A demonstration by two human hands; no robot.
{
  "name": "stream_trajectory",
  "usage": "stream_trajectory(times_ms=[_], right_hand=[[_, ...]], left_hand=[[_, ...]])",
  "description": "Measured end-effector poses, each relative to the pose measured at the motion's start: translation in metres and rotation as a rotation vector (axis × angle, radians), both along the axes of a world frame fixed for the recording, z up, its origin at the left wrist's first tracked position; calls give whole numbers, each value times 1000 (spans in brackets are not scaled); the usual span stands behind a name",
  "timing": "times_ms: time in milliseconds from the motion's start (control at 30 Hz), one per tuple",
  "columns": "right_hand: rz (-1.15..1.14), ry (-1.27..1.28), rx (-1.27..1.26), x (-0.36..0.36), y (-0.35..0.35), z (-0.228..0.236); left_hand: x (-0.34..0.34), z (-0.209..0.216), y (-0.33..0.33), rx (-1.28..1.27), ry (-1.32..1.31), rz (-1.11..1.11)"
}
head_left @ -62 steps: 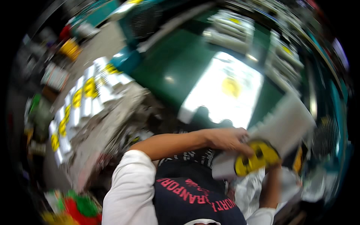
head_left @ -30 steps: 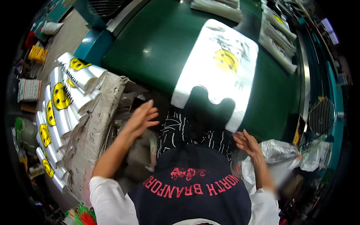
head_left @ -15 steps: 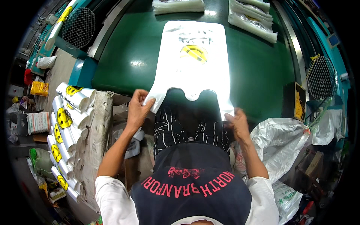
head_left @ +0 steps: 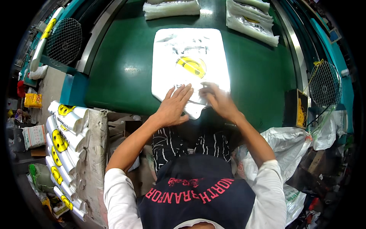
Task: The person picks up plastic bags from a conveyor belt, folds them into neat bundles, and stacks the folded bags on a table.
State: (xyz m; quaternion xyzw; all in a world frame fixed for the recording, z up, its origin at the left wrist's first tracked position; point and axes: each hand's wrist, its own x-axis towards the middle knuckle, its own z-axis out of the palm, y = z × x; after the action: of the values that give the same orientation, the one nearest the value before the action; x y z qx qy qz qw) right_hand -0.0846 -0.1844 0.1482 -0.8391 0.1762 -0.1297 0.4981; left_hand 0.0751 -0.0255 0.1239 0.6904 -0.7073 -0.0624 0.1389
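A white plastic T-shirt bag (head_left: 164,70) with a yellow smiley print lies flat on the green belt (head_left: 114,84). Its two handles are folded inward over the body, and a rounded tab sticks out at the near edge. My left hand (head_left: 176,103) rests flat on the near left part of the bag, fingers stretched out. On the near right part, my right hand (head_left: 218,100) touches the folded handle; motion smears its fingers.
Two stacks of white bags, one at the far middle (head_left: 171,10) and one at the far right (head_left: 251,21), lie on the belt. Rolled smiley bags (head_left: 63,152) are piled at left. Wire-guarded fans (head_left: 65,41) flank the belt. A crumpled white sack (head_left: 286,145) sits at right.
Both hands have let go of the handle ends and moved inward and away from me onto the bag. The handles have gone from stretched toward me to folded over.
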Motion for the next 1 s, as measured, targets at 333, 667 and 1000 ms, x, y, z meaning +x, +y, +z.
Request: stream_trajectory(times_ms=[333,667,1000], right_hand=[[56,-23,-595,5,-53,-22],[-72,285,-157,67,-121,-15],[-418,63,347,28,-141,6]], left_hand=[[47,19,-63,213,239,133],[33,8,-113,-124,-310,68],[-30,-2,-71,204,-64,-230]])
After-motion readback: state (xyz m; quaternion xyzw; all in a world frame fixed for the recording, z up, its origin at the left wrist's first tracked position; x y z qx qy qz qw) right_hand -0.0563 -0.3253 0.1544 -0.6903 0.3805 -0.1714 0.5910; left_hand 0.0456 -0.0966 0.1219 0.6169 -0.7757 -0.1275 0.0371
